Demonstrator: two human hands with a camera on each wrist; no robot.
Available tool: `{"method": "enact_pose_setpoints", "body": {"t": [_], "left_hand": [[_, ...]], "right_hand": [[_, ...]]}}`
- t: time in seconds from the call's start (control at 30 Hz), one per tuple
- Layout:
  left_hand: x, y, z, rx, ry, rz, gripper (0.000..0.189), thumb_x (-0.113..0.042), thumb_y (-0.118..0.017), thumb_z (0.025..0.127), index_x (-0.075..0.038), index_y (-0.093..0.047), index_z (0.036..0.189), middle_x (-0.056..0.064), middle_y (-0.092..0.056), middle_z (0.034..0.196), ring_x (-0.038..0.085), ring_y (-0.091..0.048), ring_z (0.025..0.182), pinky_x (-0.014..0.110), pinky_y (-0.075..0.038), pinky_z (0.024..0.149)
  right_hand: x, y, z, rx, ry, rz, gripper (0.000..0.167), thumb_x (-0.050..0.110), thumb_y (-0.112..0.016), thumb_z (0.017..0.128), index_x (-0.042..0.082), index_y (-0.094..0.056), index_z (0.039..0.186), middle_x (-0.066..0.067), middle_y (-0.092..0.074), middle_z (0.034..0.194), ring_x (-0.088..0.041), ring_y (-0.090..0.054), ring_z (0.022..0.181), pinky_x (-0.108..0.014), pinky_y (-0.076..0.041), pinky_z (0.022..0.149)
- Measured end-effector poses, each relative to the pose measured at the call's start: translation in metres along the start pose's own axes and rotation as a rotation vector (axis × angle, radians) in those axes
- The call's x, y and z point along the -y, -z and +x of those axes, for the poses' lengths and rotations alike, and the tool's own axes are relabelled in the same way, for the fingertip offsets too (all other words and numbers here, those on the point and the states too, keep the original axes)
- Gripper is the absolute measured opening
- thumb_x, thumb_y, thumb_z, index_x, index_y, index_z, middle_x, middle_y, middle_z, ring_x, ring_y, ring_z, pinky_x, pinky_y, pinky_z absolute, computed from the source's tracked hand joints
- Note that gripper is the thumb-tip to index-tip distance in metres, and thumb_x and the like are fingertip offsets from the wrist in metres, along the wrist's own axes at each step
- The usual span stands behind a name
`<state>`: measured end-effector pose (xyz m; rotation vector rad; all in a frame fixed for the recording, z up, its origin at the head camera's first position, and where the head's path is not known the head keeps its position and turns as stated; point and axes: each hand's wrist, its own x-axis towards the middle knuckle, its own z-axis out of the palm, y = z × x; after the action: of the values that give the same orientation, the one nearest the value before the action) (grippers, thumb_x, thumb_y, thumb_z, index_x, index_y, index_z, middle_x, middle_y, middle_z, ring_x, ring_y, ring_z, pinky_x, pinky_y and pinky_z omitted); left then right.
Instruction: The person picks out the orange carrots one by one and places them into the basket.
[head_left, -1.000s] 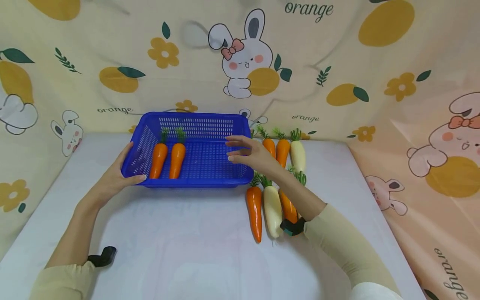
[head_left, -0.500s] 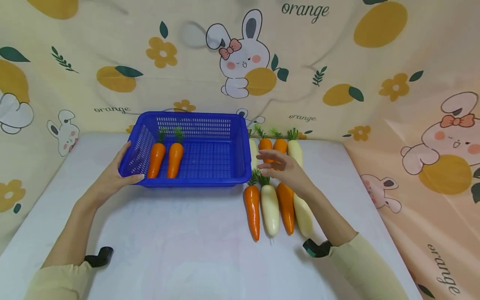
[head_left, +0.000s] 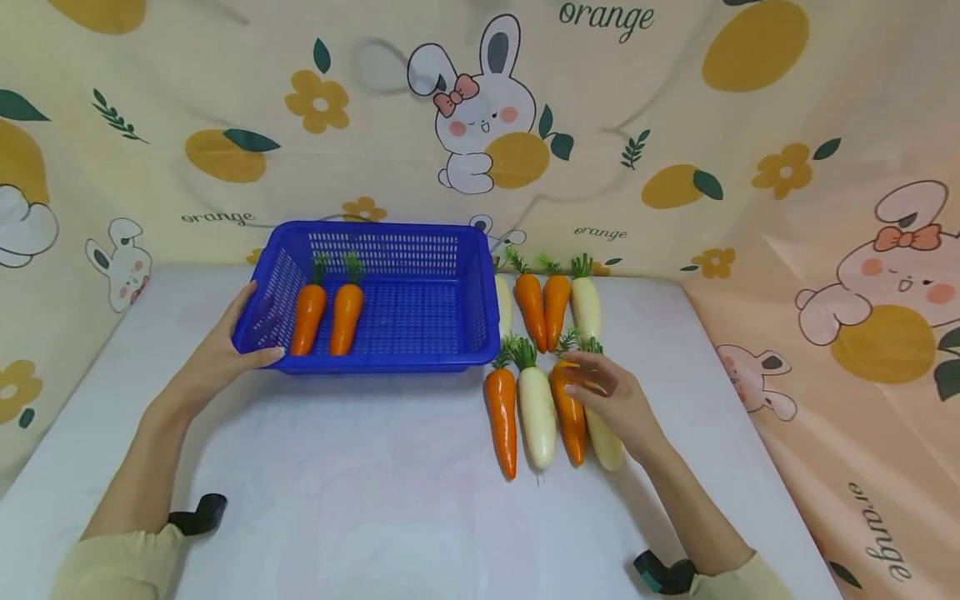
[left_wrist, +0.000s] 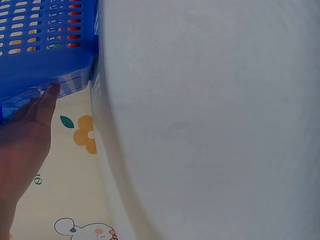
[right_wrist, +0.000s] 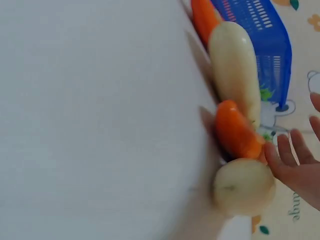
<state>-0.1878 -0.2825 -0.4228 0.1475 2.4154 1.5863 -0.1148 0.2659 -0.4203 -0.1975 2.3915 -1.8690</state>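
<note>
My left hand (head_left: pixel 213 358) holds the left front corner of a blue plastic basket (head_left: pixel 390 363), thumb at the front rim and fingers along the outside of its left wall. Two orange carrots (head_left: pixel 347 319) with green tops lie inside the basket, toward its left. My right hand (head_left: pixel 618 400) hovers with loosely bent fingers over the front row on the table, above an orange carrot (head_left: pixel 573 425) and the white radish (head_left: pixel 606 446) at the row's right end. In the right wrist view, the fingertips come close to that carrot (right_wrist: pixel 237 132).
Left of the right hand in the front row lie another white radish (head_left: pixel 537 417) and a carrot (head_left: pixel 502 421). Behind them is a back row with two carrots (head_left: pixel 530 308) and a white radish (head_left: pixel 587 307) at right. A printed cloth (head_left: pixel 360 108) hangs behind the white table (head_left: pixel 337 500).
My right hand has moved out from over the basket, rightward and toward me, to above the front row. The left hand stays on the basket, whose two carrots have not moved.
</note>
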Motion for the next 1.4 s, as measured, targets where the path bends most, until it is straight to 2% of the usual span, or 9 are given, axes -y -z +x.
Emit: {"method": "enact_pose_setpoints", "body": {"t": [0.27, 0.4, 0.53, 0.67, 0.8, 0.9, 0.97, 1.13, 1.4], "left_hand": [[-0.003, -0.002, -0.001, -0.006, 0.006, -0.018, 0.101, -0.026, -0.067, 0.095, -0.043, 0.011, 0.156, 0.011, 0.014, 0.166, 0.045, 0.008, 0.149, 0.072, -0.004, 0.112], [-0.002, -0.002, -0.001, -0.010, 0.006, -0.027, 0.100, -0.026, -0.067, 0.095, -0.043, 0.011, 0.156, 0.011, 0.013, 0.166, 0.046, 0.007, 0.149, 0.072, -0.005, 0.113], [0.001, -0.003, -0.001, -0.009, 0.004, -0.032, 0.100, -0.025, -0.067, 0.095, -0.042, 0.011, 0.157, 0.011, 0.012, 0.166, 0.046, 0.005, 0.148, 0.072, -0.006, 0.113], [0.002, -0.004, -0.002, -0.007, -0.003, -0.038, 0.100, -0.025, -0.067, 0.095, -0.042, 0.010, 0.157, 0.011, 0.012, 0.166, 0.045, 0.005, 0.149, 0.071, -0.006, 0.113], [0.001, -0.003, -0.001, -0.009, -0.007, -0.035, 0.100, -0.025, -0.067, 0.095, -0.041, 0.010, 0.157, 0.010, 0.012, 0.166, 0.045, 0.005, 0.149, 0.071, -0.005, 0.113], [0.001, -0.002, -0.001, -0.009, -0.005, -0.029, 0.100, -0.025, -0.067, 0.095, -0.041, 0.010, 0.157, 0.010, 0.012, 0.166, 0.045, 0.004, 0.149, 0.071, -0.006, 0.113], [0.000, -0.001, 0.000, -0.011, -0.001, -0.022, 0.100, -0.026, -0.067, 0.095, -0.041, 0.010, 0.157, 0.010, 0.012, 0.166, 0.044, 0.004, 0.149, 0.071, -0.006, 0.113], [-0.001, 0.000, -0.001, -0.015, 0.004, -0.024, 0.100, -0.027, -0.067, 0.095, -0.042, 0.010, 0.157, 0.009, 0.012, 0.166, 0.044, 0.006, 0.149, 0.072, -0.006, 0.113], [0.000, -0.001, 0.000, -0.010, 0.006, -0.037, 0.102, -0.026, -0.068, 0.094, -0.042, 0.011, 0.156, 0.007, 0.013, 0.166, 0.042, 0.007, 0.150, 0.071, -0.005, 0.113]], "right_hand": [[-0.014, -0.006, -0.020, -0.120, -0.059, 0.017, 0.055, 0.009, -0.070, 0.093, 0.003, -0.050, 0.144, -0.017, -0.049, 0.147, -0.032, -0.044, 0.138, -0.022, -0.042, 0.105], [-0.018, -0.013, -0.020, -0.152, -0.076, -0.005, 0.056, 0.003, -0.067, 0.093, 0.006, -0.049, 0.146, -0.009, -0.042, 0.154, -0.027, -0.038, 0.142, -0.029, -0.034, 0.112], [-0.023, -0.016, -0.015, -0.169, -0.107, -0.064, 0.059, 0.001, -0.065, 0.093, 0.009, -0.046, 0.148, -0.014, -0.044, 0.152, -0.031, -0.039, 0.141, -0.041, -0.033, 0.114], [-0.027, -0.015, -0.007, -0.130, -0.142, -0.154, 0.065, -0.002, -0.066, 0.091, 0.009, -0.041, 0.151, -0.021, -0.045, 0.149, -0.038, -0.042, 0.138, -0.049, -0.037, 0.112], [-0.025, -0.010, 0.005, -0.026, -0.155, -0.356, 0.074, 0.000, -0.071, 0.087, 0.010, -0.039, 0.153, -0.024, -0.049, 0.142, -0.038, -0.058, 0.119, -0.043, -0.053, 0.094], [-0.023, -0.005, 0.014, 0.036, -0.160, -0.486, 0.077, 0.006, -0.074, 0.085, 0.012, -0.038, 0.153, -0.024, -0.053, 0.135, -0.034, -0.063, 0.106, -0.037, -0.056, 0.079], [-0.023, -0.002, 0.017, 0.048, -0.173, -0.511, 0.078, 0.010, -0.076, 0.085, 0.015, -0.038, 0.153, -0.026, -0.053, 0.134, -0.036, -0.062, 0.108, -0.039, -0.056, 0.080], [-0.024, 0.004, 0.017, 0.053, -0.181, -0.468, 0.077, 0.015, -0.076, 0.086, 0.019, -0.037, 0.153, -0.028, -0.052, 0.137, -0.041, -0.058, 0.117, -0.047, -0.055, 0.088], [-0.004, 0.007, 0.026, 0.048, -0.194, -0.342, 0.077, 0.016, -0.073, 0.089, 0.027, -0.035, 0.155, -0.026, -0.043, 0.145, -0.041, -0.060, 0.115, -0.037, -0.058, 0.082]]}}
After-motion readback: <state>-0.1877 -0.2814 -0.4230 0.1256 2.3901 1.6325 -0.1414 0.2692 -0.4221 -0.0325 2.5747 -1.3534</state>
